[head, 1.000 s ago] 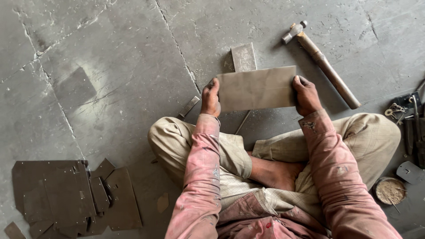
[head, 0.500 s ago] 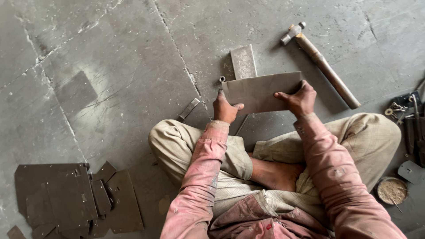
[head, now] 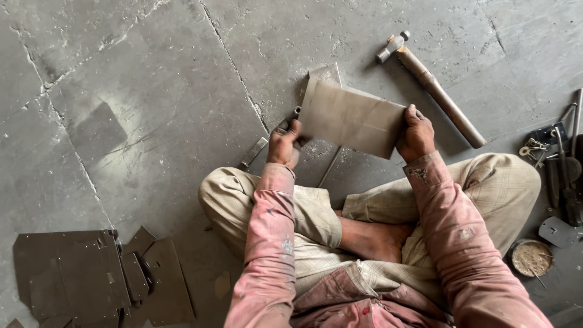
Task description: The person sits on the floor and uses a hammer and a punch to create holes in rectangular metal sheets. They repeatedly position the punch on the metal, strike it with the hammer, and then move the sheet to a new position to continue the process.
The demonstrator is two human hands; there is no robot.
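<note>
I sit cross-legged on a grey stone floor. A rectangular grey metal sheet (head: pixel 352 117) is tilted in front of me, its right end lower. My right hand (head: pixel 416 133) grips the sheet's right edge. My left hand (head: pixel 284 143) is at the sheet's lower left corner, fingers curled around a small dark tool or the corner itself; I cannot tell which. A second small metal plate (head: pixel 325 74) lies on the floor just behind the sheet.
A hammer (head: pixel 431 85) with a long handle lies at the upper right. A pile of cut metal pieces (head: pixel 91 279) lies at the lower left. Tools and keys (head: pixel 559 158) and a small round tin (head: pixel 530 257) are at the right edge. A short metal bar (head: pixel 254 152) lies beside my left knee.
The sheet was held level by both ends; it has tilted, right end down. My left hand slid off the left edge down to the lower left corner.
</note>
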